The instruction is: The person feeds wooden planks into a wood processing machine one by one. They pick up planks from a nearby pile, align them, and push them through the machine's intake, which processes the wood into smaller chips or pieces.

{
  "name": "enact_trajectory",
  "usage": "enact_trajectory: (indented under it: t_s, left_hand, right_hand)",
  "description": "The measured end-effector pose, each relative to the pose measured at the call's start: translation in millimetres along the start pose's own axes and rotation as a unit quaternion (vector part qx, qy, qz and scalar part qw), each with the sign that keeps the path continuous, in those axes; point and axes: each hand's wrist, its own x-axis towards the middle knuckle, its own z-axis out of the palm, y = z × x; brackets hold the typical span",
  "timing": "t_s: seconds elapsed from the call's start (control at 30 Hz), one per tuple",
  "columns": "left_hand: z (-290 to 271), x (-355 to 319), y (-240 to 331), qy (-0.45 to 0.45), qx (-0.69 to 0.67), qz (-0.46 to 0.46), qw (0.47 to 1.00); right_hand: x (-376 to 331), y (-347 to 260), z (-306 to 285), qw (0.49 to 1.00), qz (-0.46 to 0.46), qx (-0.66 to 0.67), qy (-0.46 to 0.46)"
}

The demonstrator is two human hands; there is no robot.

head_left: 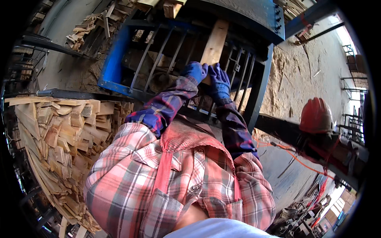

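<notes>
A pale wooden board (215, 44) lies lengthwise over the metal bars of a blue-framed machine (115, 59). Its far end passes under the machine's blue housing (248, 18), where I lose sight of it. At the near end, my left hand (193, 72), in a blue work glove, is closed on the board's left side. My right hand (219, 81), gloved the same way, grips the right side close beside it, fingers toward the far end. Part of the board's near end is hidden by the gloves.
Stacked cut wood (63, 135) fills the left side. More offcuts (89, 29) are piled at the far left. A red hard hat (316, 115) rests on a dark beam at right, near an orange cord (293, 150). Sawdust (285, 79) covers the floor right of the machine.
</notes>
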Motion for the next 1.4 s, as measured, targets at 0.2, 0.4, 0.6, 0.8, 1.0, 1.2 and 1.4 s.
enact_trajectory:
  t_s: [0.2, 0.4, 0.6, 0.8, 1.0, 1.2, 1.4]
  left_hand:
    - [-189, 111, 55, 0.382, -0.158, 0.350, 0.840]
    - [-212, 198, 77, 0.111, 0.181, 0.166, 0.963]
    - [-235, 27, 45, 0.061, 0.123, 0.193, 0.972]
    - [-106, -120, -20, 0.109, -0.145, 0.305, 0.935]
    - [-69, -196, -39, -0.085, -0.448, 0.118, 0.882]
    - [-36, -214, -29, -0.223, -0.677, 0.056, 0.700]
    - [-43, -173, -1, -0.158, -0.531, 0.085, 0.828]
  right_hand:
    - [64, 47, 3, 0.995, 0.071, -0.045, -0.044]
    - [126, 73, -4, 0.980, 0.183, 0.035, -0.074]
    - [142, -6, -14, 0.592, 0.184, 0.785, -0.006]
    - [63, -10, -16, 0.644, 0.384, 0.658, 0.076]
    - [-74, -39, 1, 0.660, 0.279, 0.675, 0.178]
    - [-114, -36, -60, 0.677, 0.288, 0.676, 0.036]
    - [-151, -60, -134, 0.981, 0.049, 0.175, -0.062]
